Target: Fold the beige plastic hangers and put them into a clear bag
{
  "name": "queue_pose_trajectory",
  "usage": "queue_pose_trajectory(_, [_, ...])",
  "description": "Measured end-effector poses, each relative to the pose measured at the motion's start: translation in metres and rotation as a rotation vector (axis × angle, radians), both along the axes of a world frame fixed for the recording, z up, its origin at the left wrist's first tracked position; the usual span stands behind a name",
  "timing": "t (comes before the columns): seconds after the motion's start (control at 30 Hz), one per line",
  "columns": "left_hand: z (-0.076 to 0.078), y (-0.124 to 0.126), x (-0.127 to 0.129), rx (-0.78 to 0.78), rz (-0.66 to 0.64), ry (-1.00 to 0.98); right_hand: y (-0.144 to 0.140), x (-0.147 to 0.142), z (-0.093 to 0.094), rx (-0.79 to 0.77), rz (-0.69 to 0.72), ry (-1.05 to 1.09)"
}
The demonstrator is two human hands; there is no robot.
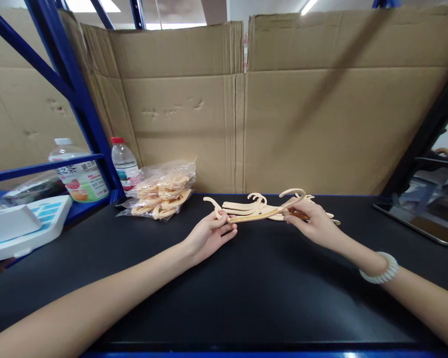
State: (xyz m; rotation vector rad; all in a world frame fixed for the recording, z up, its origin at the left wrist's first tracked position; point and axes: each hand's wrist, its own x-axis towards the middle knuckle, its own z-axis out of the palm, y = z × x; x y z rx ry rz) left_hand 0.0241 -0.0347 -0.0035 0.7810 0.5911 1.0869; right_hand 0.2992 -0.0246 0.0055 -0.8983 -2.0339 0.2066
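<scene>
The left hand (pixel 209 234) lies low on the black tabletop (pixel 246 288), its thumb and fingers pinching the near-left end of a pale beige plastic hanger (pixel 256 214). The right hand (pixel 311 221), with a white beaded bracelet (pixel 381 268) on its wrist, grips the same hanger near its right end, fingers closed round the bar just under the curved hook. The hanger sits a little above the table, stretched between both hands, in front of a loose pile of matching beige hangers (pixel 246 204) lying at the far middle of the table. Farther left, a clear plastic bag of more hangers (pixel 160 196) rests by the cardboard wall (pixel 283 114). Beside the bag stand a red-capped water bottle (pixel 124 161) and a larger white-capped drink bottle (pixel 78 171) behind a blue metal rack (pixel 82 99). A dark tablet (pixel 418 223) lies at the far right.
</scene>
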Motion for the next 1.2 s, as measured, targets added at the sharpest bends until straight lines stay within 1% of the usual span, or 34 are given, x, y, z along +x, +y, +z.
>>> queue_pose_trajectory(0.3, [0.002,-0.002,0.003,0.011,0.034,0.047,-0.003,-0.001,-0.001,0.100,0.008,-0.014])
queue_pose_trajectory(0.57, [0.004,-0.005,0.006,0.041,0.179,0.149,-0.009,-0.006,-0.004,0.110,0.016,-0.048])
queue_pose_trajectory(0.73, [0.002,-0.008,0.006,0.068,0.251,0.161,-0.016,-0.011,-0.002,0.084,0.022,-0.035])
queue_pose_trajectory(1.0, [-0.002,-0.008,0.007,0.090,0.317,0.156,-0.020,-0.016,-0.001,0.010,-0.039,0.057])
queue_pose_trajectory(1.2, [0.002,-0.013,0.009,0.057,0.330,0.118,-0.023,-0.021,0.001,-0.148,-0.084,0.211])
